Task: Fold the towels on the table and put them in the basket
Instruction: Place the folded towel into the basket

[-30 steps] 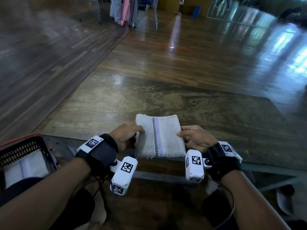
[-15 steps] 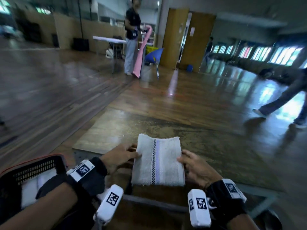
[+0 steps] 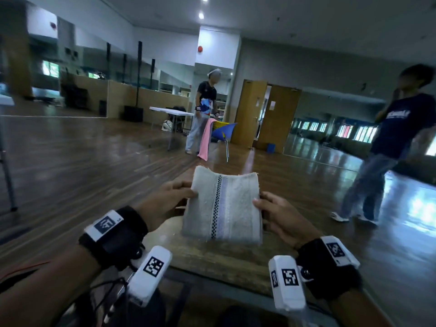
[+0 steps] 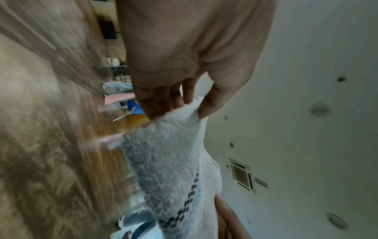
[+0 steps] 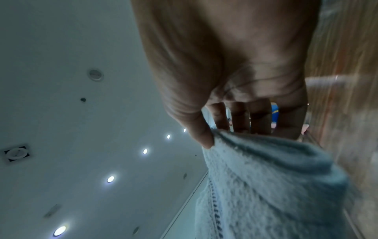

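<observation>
A folded white towel [image 3: 224, 206] with a dark checked stripe and a pale lilac band is held up above the wooden table [image 3: 226, 260]. My left hand [image 3: 165, 204] pinches its left edge, thumb on top and fingers beneath, as the left wrist view shows on the towel [image 4: 169, 153] under the left hand [image 4: 184, 103]. My right hand [image 3: 280, 215] pinches the right edge; the right wrist view shows the thumb and fingers of the right hand [image 5: 223, 129] on the towel [image 5: 266, 186]. The basket is out of view.
A person [image 3: 203, 114] stands far back by a white folding table [image 3: 172, 112], holding a pink towel beside a blue chair [image 3: 223, 133]. Another person [image 3: 387, 147] stands on the wooden floor at the right. A table leg [image 3: 7, 171] shows at far left.
Both hands have lifted the folded towel off the table. The head view has tilted up, so the basket at the lower left has left the picture.
</observation>
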### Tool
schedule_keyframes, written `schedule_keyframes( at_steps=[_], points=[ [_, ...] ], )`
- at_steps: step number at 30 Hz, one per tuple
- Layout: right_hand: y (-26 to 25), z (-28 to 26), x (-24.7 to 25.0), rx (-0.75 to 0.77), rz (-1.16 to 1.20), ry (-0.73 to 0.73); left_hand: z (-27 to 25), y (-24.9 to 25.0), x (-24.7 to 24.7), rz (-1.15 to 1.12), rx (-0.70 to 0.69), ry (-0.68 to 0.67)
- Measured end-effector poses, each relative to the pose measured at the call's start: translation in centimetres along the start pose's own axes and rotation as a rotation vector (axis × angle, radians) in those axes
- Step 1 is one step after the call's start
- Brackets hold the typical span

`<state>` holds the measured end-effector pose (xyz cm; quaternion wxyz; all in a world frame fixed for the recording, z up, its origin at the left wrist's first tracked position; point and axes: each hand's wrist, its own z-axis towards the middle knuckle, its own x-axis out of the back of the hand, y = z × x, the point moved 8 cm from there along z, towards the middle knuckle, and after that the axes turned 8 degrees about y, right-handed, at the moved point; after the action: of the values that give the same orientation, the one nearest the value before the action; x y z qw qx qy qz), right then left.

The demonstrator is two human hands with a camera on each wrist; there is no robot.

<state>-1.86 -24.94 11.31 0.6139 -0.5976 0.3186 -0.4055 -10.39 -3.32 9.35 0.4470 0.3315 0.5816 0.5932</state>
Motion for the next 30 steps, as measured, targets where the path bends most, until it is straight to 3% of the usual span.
schedule_keyframes(
  at_steps=[7,12,16,22,27,30],
  points=[
    [-1.6,3.8,-7.6,0.071,0.071,-0.114,-2.1,3.7,7.5,-0.017,-0.128,0.189],
    [2.7,6.8,-16.5,0.022,0.113,-0.277,-3.9,0.9,15.0,-0.052,-0.079,0.382],
    [10.2,8.3,-24.6,-0.131,0.093,-0.404,-5.7,-6.2,22.2,-0.028,0.06,0.564],
    [27.6,6.0,-36.5,-0.471,-0.096,-0.53,-11.4,-23.2,33.0,0.06,0.466,0.782],
    [39.6,4.5,-44.1,-0.647,-0.296,-0.574,-14.5,-34.0,39.3,0.14,0.751,0.808],
    [44.6,6.0,-48.0,-0.703,-0.348,-0.571,-12.9,-38.1,42.9,0.217,0.813,0.788]
  ],
)
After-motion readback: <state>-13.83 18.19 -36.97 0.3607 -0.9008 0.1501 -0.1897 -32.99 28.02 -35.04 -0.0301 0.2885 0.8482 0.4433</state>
